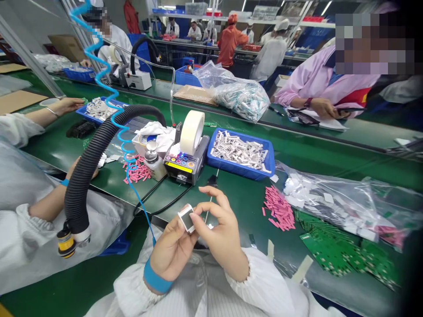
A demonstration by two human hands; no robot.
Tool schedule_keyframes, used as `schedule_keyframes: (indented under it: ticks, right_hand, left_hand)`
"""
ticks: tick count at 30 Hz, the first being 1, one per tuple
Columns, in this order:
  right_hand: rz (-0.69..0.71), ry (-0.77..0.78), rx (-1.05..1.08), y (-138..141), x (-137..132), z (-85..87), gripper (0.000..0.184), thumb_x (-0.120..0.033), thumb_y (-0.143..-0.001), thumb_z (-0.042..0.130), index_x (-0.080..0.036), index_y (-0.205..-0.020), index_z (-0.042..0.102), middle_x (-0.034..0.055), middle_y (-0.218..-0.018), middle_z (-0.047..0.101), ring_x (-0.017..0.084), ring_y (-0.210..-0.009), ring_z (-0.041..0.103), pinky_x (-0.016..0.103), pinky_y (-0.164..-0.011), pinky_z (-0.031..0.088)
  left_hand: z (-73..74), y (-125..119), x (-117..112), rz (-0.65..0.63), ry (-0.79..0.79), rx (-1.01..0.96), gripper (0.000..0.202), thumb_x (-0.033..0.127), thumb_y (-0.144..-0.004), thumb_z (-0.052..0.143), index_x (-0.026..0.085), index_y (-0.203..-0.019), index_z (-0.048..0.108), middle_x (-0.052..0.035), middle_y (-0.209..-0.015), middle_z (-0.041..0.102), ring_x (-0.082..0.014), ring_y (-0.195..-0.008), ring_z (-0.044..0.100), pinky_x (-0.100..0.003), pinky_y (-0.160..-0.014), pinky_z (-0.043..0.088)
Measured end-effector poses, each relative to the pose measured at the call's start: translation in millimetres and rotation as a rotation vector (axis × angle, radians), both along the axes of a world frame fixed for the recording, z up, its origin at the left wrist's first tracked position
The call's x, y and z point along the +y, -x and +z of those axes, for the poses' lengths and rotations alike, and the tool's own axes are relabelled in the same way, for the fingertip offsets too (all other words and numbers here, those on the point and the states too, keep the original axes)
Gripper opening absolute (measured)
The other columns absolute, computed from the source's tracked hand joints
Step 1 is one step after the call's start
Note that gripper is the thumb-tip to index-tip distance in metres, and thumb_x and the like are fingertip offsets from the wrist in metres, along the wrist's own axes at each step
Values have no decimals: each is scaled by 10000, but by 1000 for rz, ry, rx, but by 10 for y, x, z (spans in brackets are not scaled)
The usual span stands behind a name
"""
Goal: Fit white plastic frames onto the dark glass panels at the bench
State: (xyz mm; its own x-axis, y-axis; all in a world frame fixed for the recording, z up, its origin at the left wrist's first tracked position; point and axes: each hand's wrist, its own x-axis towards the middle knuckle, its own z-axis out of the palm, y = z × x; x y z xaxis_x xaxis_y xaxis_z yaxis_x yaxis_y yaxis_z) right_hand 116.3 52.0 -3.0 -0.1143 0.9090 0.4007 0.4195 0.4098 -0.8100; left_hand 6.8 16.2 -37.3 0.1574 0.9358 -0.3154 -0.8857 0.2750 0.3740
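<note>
On the near side of the tape dispenser (181, 167), the small white-framed piece (186, 219), pinched by the left hand (173, 250) and gripped at its edge between thumb and forefinger of the right hand (220, 223), is best steadied with light, even pressure.

The person has one left hand (173, 253) and one right hand (220, 226), with one small part (187, 218). Near them are one bottle (155, 165), one tape roll (189, 135) and one blue tray (236, 169). Loose pink bits (280, 209) make two piles. Green boards (330, 251) are too many to count.
</note>
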Motion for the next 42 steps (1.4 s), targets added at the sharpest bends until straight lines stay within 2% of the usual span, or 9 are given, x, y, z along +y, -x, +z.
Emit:
schedule_keyframes:
  ticks: [6,10,16,20,23,30,33,37,42]
  right_hand:
    - [32,-371,-476,-47,-5,-83,326,-249,-845,489,-250,-1170,509,104,-1370,421,286,-1270,338,576,-1020,176]
    - [257,-417,-600,-245,-31,-140,192,-306,-893,466,-261,-1045,574,-3,-1237,579,191,-1234,406,512,-1079,107]
    - [157,-421,-357,-433,-222,-185,115,-332,-885,509,-280,-841,601,-133,-870,707,72,-952,593,377,-1103,134]
    - [45,-130,-542,-1014,-242,-83,298,-481,-832,555,-281,-1049,598,-42,-1026,681,118,-971,589,343,-990,330]
    - [-230,263,-872,-1822,-184,-89,240,-280,-832,587,-267,-1067,635,24,-994,663,163,-913,600,311,-822,439]
    - [-312,455,-969,-2963,-102,-529,345,-109,-618,702,-207,-948,697,76,-864,587,219,-781,599,301,-664,469]
    - [-244,441,-939,-2986,-38,-503,195,-154,-661,666,-198,-851,670,63,-904,595,192,-767,601,284,-663,475]
    - [-130,369,-849,-2667,55,-82,71,-262,-778,577,-210,-731,586,-4,-674,618,140,-541,562,252,-516,454]
    - [-67,-246,-306,-1573,-72,370,99,-162,-794,593,-225,-738,541,0,-794,703,147,-718,668,225,-620,527]
  left_hand:
    - [51,48,-31,47,129,167,202,189,-685,707,250,-877,715,0,-931,736,-134,-850,652,-213,-758,523]
    - [22,144,-48,-156,143,427,194,227,-636,749,186,-824,722,-49,-898,733,-198,-883,651,-231,-714,554]
    - [33,-18,-51,-287,208,405,370,304,-530,809,235,-884,725,-48,-930,730,-265,-939,641,-344,-771,568]
    - [-1,-143,-7,-318,223,253,366,314,-622,756,199,-966,706,-78,-911,734,-238,-907,658,-345,-836,546]
    - [-93,-141,24,-309,233,170,284,304,-689,703,176,-942,710,-73,-820,737,-219,-834,679,-348,-831,551]
    - [-266,-94,57,-425,122,15,246,285,-679,726,178,-900,716,-89,-998,726,-221,-939,661,-327,-869,524]
    - [-253,-98,99,-407,11,-19,254,318,-658,742,185,-872,715,-41,-859,737,-164,-793,679,-306,-838,529]
    - [-157,-104,129,-340,-122,29,292,357,-673,721,172,-898,712,-33,-767,714,-165,-748,660,-357,-834,521]
    - [-1,-169,73,-313,-207,252,487,416,-620,746,165,-1033,690,-69,-797,715,-197,-790,646,-307,-759,498]
